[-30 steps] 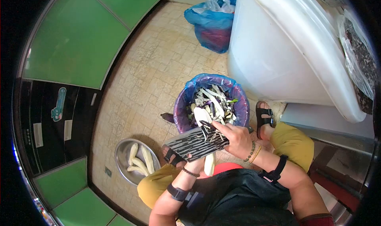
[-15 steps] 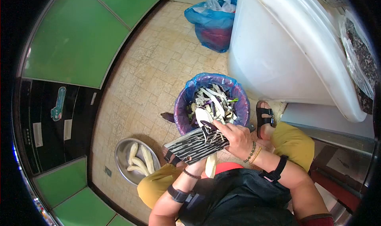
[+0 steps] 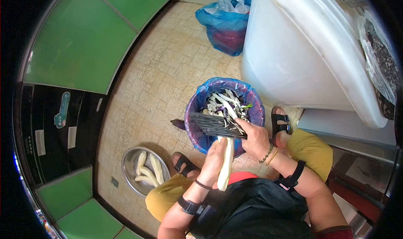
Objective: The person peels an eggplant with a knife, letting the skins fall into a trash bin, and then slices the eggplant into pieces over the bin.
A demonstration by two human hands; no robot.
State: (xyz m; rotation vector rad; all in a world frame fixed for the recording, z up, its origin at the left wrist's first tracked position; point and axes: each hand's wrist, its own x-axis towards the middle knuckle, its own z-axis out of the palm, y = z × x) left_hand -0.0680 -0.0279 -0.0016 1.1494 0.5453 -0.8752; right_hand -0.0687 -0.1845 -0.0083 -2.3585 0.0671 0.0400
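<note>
My left hand (image 3: 214, 160) is wrapped around a peeled, pale eggplant (image 3: 227, 165) that points down toward my lap. In my right hand (image 3: 257, 141) is a cleaver (image 3: 214, 125) with a dark streaked blade, blurred by motion. The blade spans the near part of a bin (image 3: 259, 109) lined with a blue bag, crossing the eggplant's far end. Pale strips and dark purple peels (image 3: 226, 102) fill the bin. Some pale slivers lie on the blade near my right fingers.
A steel basin (image 3: 130, 164) on the tiled floor holds several peeled eggplants (image 3: 157, 169). One dark purple eggplant (image 3: 178, 123) lies left of the bin. Green cabinets (image 3: 75, 37) line the left side. A white appliance-like body (image 3: 289, 58) and a blue bag (image 3: 226, 29) stand beyond.
The cleaver has moved up and away over the bin, its blade turned flatter. My left hand and the eggplant, earlier partly hidden under the blade, now show plainly.
</note>
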